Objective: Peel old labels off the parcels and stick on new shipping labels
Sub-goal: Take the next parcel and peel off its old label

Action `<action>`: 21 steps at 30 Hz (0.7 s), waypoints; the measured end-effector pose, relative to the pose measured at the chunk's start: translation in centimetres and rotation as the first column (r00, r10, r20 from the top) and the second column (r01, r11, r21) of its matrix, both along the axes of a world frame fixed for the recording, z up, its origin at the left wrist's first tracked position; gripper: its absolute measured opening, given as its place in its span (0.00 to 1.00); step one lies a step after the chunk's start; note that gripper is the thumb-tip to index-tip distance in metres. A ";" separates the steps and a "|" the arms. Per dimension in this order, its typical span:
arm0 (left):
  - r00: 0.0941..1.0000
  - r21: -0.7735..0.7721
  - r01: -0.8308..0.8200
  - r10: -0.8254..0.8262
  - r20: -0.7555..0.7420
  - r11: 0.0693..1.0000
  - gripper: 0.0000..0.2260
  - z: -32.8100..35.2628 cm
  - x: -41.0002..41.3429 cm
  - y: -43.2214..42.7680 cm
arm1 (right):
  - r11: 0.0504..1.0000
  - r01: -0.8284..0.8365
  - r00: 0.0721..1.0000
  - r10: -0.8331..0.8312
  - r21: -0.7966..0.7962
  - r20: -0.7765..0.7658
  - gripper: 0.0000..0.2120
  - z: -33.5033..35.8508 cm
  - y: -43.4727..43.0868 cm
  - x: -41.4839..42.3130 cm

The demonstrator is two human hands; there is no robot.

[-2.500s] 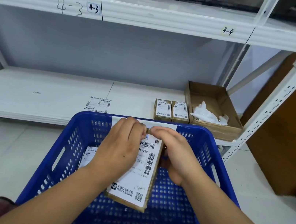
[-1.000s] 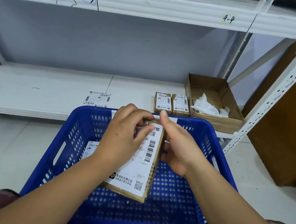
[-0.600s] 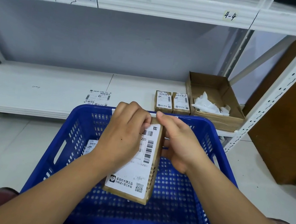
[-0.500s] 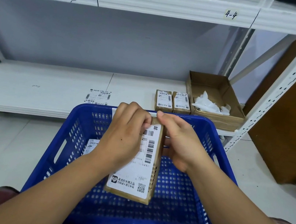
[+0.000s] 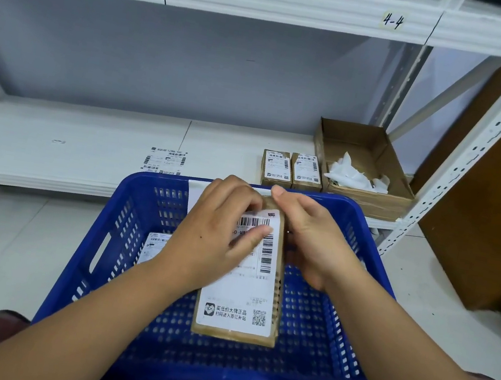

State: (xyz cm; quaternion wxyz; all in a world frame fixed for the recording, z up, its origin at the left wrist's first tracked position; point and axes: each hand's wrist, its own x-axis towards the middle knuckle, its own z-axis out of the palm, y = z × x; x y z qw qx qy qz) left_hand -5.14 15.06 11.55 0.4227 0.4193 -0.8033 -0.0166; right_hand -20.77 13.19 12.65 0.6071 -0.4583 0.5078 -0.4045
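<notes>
Brown cardboard parcel (image 5: 275, 294), slim and oblong, at about 6 o'clock in the view. Hangs tilted above the blue basket (image 5: 159, 181), lying along the 12-to-6 line. Carries a white shipping label (image 5: 238, 305) over nearly the whole top face, with barcodes toward the far end and a QR code toward the near end.

Looks light, judging by the easy two-handed hold. Seems stiff enough to keep crisp edges, yet probably thin-walled and likely to dent under a hard squeeze. Probably smooth and a little slick on the label face, so best held by the bare cardboard edges and ends, leaving one label corner free for a fingernail.

Left hand (image 5: 213, 236) at the parcel's 10 o'clock, with fingers curled over the far end and thumb laid across the barcode: gripping the parcel. Right hand (image 5: 310, 238) at 2 o'clock, with thumb tip on the far end and fingers wrapped behind the right edge: gripping it too. Cannot tell whether any label corner is lifted; hidden under the left fingers.

Down in the basket at 9 o'clock, a second labelled parcel (image 5: 151, 246), partly hidden by the left wrist. Beyond, on the white shelf (image 5: 54, 144): at 12 o'clock two small labelled parcels (image 5: 276, 168) side by side, at 11 o'clock a loose label sheet (image 5: 165, 161), at 1 o'clock an open cardboard box (image 5: 367, 202) holding crumpled white scraps (image 5: 352, 175).
</notes>
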 end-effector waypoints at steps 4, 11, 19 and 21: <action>0.989 0.119 -0.032 0.049 -0.142 0.992 0.11 0.0 -0.8 0.4 | 0.999 -0.036 0.996 0.034 -0.023 -0.086 0.34 -0.1 0.4 0.0; 0.993 -0.022 -0.097 0.095 -0.071 0.995 0.03 -1.0 -1.3 0.2 | 0.986 -0.163 0.986 0.164 0.045 -0.023 0.24 0.1 0.5 -0.1; 0.994 -0.090 -0.023 0.014 -0.104 0.996 0.03 -1.4 -1.2 0.5 | 0.998 -0.053 0.996 0.052 0.013 0.066 0.11 0.2 0.4 0.5; 0.994 -0.114 -0.037 0.025 -0.107 0.993 0.02 -1.5 -1.3 0.7 | 0.999 -0.040 0.998 0.039 0.007 0.057 0.11 0.1 0.3 0.6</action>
